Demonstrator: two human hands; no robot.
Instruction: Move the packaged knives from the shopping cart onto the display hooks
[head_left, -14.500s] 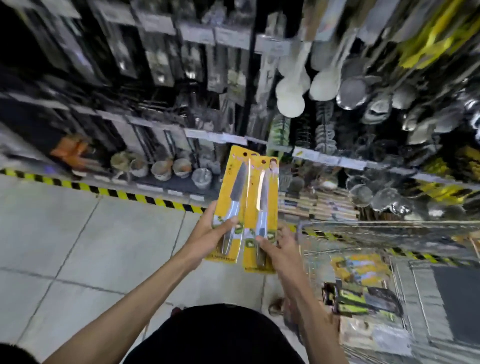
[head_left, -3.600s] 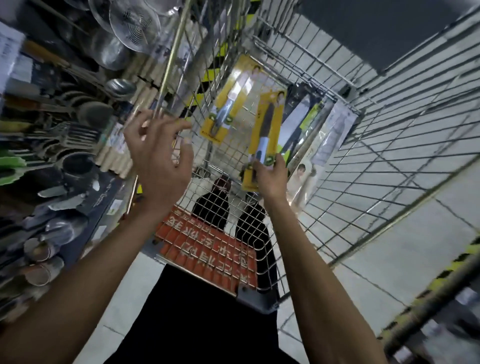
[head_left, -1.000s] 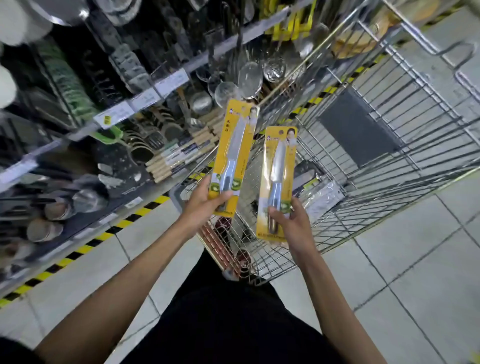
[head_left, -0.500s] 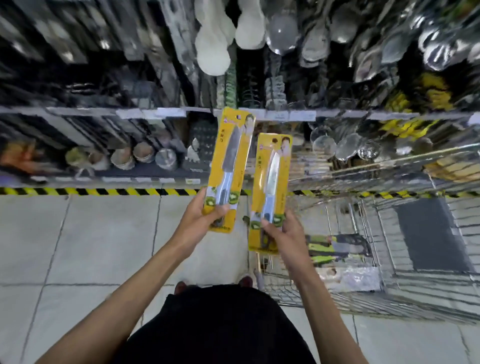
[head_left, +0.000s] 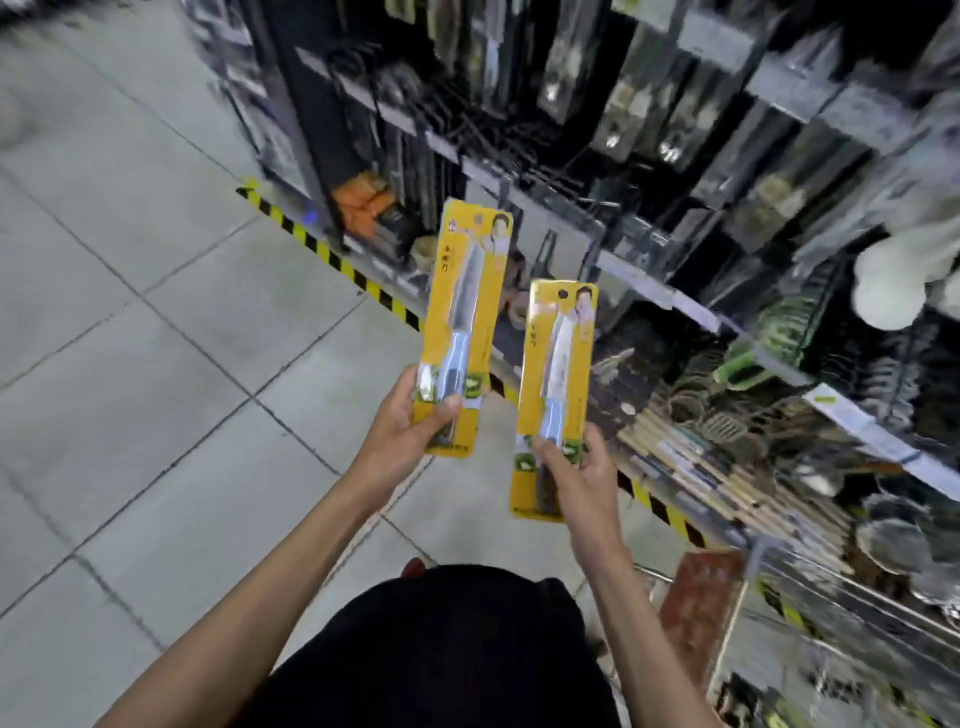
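Store aisle (head_left: 156, 364): left hand (head_left: 410, 431), right hand (head_left: 582, 478) each pinch a knife pack (head_left: 462, 312).
Missing the hooks (head_left: 498, 135) could drop one.

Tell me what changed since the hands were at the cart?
The left hand, empty then, now holds the left knife pack; both packs came up out of the cart toward the display hooks. The right hand keeps gripping the right knife pack.

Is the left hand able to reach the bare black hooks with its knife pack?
Probably yes: left hand grips the knife pack low, hang hole upward, and nothing stands between it and the bare hooks.
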